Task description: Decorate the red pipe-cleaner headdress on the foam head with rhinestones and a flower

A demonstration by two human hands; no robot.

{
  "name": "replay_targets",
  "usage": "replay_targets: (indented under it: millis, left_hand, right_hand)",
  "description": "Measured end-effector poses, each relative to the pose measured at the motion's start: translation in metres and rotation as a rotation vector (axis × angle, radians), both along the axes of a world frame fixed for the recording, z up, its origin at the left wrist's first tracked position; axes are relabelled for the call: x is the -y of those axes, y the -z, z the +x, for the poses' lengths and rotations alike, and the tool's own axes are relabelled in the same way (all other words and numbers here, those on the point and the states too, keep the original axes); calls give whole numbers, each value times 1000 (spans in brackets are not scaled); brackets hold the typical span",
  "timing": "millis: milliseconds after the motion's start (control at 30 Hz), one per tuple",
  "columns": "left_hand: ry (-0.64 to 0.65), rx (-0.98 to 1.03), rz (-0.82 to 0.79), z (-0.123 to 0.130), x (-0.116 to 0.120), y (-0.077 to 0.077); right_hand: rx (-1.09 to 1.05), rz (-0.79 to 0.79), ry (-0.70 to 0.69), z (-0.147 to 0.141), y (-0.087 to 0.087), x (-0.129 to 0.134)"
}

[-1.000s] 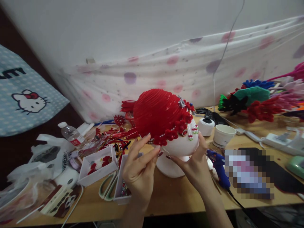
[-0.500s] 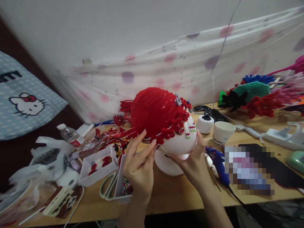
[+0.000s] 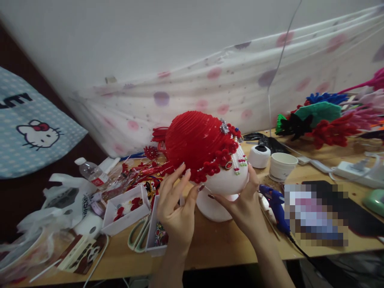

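Observation:
A red ribbed cap point(image 3: 195, 136) covers a white mannequin head point(image 3: 223, 182) on a round white base point(image 3: 211, 209). Along the cap's edge run red flowers point(image 3: 223, 158), a silver ornament point(image 3: 224, 127) and hanging strings of pearl beads point(image 3: 237, 160). My left hand point(image 3: 178, 210) is at the lower left edge of the cap, fingers apart, with fingertips at the red flowers. My right hand point(image 3: 244, 202) holds the lower right side of the mannequin head between thumb and fingers.
Left are white boxes of ornaments point(image 3: 126, 220), scissors point(image 3: 139, 236), a plastic bottle point(image 3: 91, 172) and plastic bags point(image 3: 64, 196). Right are a blue glue gun point(image 3: 277, 208), a paper cup point(image 3: 282, 167), a white spool point(image 3: 259, 157) and fuzzy flowers point(image 3: 333, 130).
My left hand's index finger and thumb have spread apart at the cap's edge. My right hand keeps its hold on the mannequin head. The view has shifted slightly.

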State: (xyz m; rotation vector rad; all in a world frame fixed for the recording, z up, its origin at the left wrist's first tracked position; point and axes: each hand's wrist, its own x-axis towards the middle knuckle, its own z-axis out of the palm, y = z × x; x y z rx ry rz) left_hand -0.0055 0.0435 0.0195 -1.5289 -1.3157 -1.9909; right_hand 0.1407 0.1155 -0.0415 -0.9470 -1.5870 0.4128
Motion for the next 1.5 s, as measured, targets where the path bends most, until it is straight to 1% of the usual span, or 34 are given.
replay_targets:
  millis: [67, 167, 333, 500, 567, 700, 933, 1167, 1233, 1367, 1433, 1500]
  left_hand:
    - [42, 95, 12, 0, 0, 1]
    - [35, 162, 14, 0, -1, 3]
    - [49, 118, 25, 1, -3, 7]
    - [7, 59, 43, 0, -5, 4]
    - [20, 63, 40, 0, -6, 4]
    - [45, 71, 52, -1, -7, 3]
    - [1, 71, 27, -1, -4, 0]
    - [19, 84, 30, 0, -4, -5]
    - [50, 117, 29, -1, -5, -5]
    - [133, 277, 47, -3, -7, 0]
    - [166, 320, 32, -3, -10, 2]
    - [247, 343, 1, -3, -13, 3]
  right_hand:
    - [11, -1, -1, 1, 1, -1]
    - [7, 9, -3, 1, 1, -1]
    - [-4, 13, -16, 0, 1, 0]
    - [-33, -12, -48, 0, 4, -2]
    - [-42, -34, -59, 0, 5, -4]
    - [-33, -49, -37, -1, 7, -5]
    - [-6, 6, -41, -1, 5, -4]
    - [-3, 60, -45, -2, 1, -4]
    - [-4, 52, -43, -2, 2, -5]
    - [0, 12, -16, -1, 5, -4]
    - [-8, 4, -22, -1, 6, -3]
    - [-14, -4, -32, -2, 5, -3]
